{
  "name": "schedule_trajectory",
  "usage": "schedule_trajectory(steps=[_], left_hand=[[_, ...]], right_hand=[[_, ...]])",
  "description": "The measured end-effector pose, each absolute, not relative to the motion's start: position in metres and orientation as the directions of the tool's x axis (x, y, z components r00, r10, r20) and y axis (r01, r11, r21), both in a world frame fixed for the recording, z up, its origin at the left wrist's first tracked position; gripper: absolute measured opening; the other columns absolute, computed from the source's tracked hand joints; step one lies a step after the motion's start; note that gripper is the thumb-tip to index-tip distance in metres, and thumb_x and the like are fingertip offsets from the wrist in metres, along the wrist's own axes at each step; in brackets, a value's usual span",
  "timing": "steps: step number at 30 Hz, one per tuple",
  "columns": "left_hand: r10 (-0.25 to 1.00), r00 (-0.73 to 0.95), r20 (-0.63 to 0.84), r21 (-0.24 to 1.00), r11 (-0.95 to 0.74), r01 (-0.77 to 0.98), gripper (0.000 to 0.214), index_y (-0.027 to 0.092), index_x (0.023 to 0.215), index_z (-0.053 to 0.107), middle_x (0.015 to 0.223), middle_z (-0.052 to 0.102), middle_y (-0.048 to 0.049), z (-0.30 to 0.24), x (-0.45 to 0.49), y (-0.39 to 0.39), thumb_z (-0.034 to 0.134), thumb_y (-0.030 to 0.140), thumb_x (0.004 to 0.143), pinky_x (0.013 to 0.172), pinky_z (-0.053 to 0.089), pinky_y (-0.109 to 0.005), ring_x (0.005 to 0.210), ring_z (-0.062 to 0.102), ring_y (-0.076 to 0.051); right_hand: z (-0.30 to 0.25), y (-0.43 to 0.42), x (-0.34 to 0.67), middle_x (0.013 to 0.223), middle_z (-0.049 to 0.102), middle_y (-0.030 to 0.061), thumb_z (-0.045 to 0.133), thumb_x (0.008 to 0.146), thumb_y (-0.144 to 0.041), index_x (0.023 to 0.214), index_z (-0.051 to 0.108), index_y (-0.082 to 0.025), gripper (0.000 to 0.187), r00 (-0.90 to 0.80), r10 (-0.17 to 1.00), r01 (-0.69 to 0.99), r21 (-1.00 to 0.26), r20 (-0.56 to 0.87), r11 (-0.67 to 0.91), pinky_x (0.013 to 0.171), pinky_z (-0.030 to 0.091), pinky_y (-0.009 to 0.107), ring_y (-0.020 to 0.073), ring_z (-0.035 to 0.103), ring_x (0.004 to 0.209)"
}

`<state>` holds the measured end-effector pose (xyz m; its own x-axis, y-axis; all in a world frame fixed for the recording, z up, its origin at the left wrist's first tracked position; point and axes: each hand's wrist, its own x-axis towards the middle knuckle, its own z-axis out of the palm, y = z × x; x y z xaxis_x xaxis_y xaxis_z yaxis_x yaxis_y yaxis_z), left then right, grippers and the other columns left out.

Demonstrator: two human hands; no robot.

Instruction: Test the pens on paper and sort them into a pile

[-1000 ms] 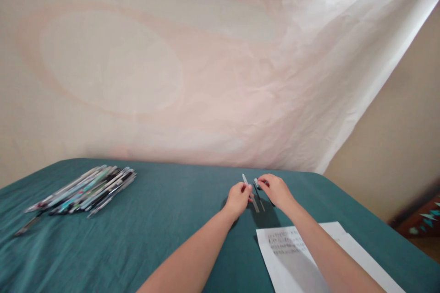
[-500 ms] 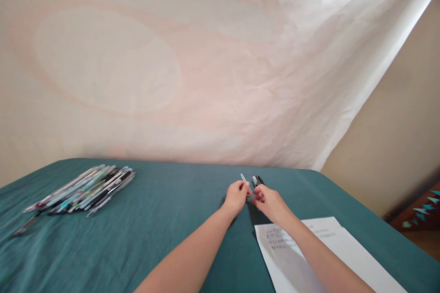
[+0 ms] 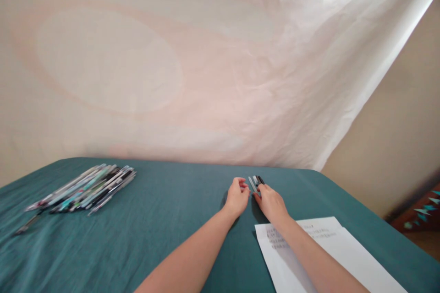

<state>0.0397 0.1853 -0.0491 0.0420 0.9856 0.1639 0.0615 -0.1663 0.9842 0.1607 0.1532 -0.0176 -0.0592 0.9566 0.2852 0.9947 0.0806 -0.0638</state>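
Note:
A light, clear-looking pen lies on the green cloth beside a few darker pens, their tips pointing away from me. Over the near ends of this small row is my right hand, thumb on the left side and fingers curled at the right; it covers the rest of the pens. Just left of the light pen, my left hand is raised with loosely bent fingers apart and nothing visible in them.
A large heap of pens lies on the left of the green-covered table, one dark pen sticking out toward me. Under my right forearm are white sheets with writing. A pale cloth hangs behind the table.
The light pen, held up between both hands before, now lies beside the darker pens. My left hand has let go of it; my right hand has lowered over the row.

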Motion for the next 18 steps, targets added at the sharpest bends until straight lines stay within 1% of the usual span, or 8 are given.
schedule_trajectory(steps=[3, 6, 12, 18], left_hand=[[0.985, 0.047, 0.164, 0.983, -0.167, 0.07, 0.026, 0.016, 0.098, 0.043, 0.09, 0.057, -0.0045, -0.0505, 0.0397, 0.1861, 0.047, 0.005, 0.074, 0.068, 0.048, -0.024, 0.069, 0.058, -0.009], [0.984, 0.056, 0.168, 0.983, -0.172, 0.071, 0.026, 0.016, 0.096, 0.044, 0.09, 0.057, -0.0041, -0.0503, 0.0393, 0.1858, 0.047, 0.005, 0.074, 0.068, 0.048, -0.024, 0.07, 0.058, -0.009], [0.979, 0.098, 0.176, 0.982, -0.183, 0.057, 0.02, 0.016, 0.091, 0.046, 0.085, 0.058, -0.0039, -0.0474, 0.0378, 0.182, 0.044, 0.005, 0.074, 0.063, 0.048, -0.023, 0.067, 0.058, -0.009], [0.978, 0.105, 0.18, 0.979, -0.189, 0.081, 0.014, 0.016, 0.091, 0.045, 0.085, 0.059, -0.0043, -0.0445, 0.037, 0.179, 0.044, 0.012, 0.078, 0.062, 0.048, -0.023, 0.068, 0.059, -0.01]], right_hand=[[-0.0183, 0.1527, 0.1607, 0.092, 0.061, 0.0087, 0.044, 0.085, -0.029, 0.097, 0.053, -0.018, 0.018, -0.038, 0.954, 0.998, -0.045, 0.297, 0.054, 0.063, 0.04, 0.025, 0.019, 0.061, 0.078], [-0.0192, 0.1538, 0.1614, 0.091, 0.061, 0.0084, 0.043, 0.085, -0.03, 0.099, 0.051, -0.018, 0.019, -0.028, 0.955, 0.998, -0.044, 0.295, 0.043, 0.063, 0.04, 0.025, 0.0189, 0.061, 0.079], [-0.023, 0.1561, 0.1634, 0.088, 0.062, 0.0073, 0.043, 0.085, -0.026, 0.093, 0.052, -0.018, 0.015, -0.046, 0.95, 0.998, -0.022, 0.309, 0.055, 0.06, 0.038, 0.023, 0.0175, 0.061, 0.075], [-0.0159, 0.1491, 0.1601, 0.085, 0.062, 0.0052, 0.04, 0.087, -0.032, 0.088, 0.054, -0.02, 0.018, -0.089, 0.922, 0.996, 0.011, 0.377, 0.091, 0.054, 0.035, 0.024, 0.0175, 0.061, 0.07]])
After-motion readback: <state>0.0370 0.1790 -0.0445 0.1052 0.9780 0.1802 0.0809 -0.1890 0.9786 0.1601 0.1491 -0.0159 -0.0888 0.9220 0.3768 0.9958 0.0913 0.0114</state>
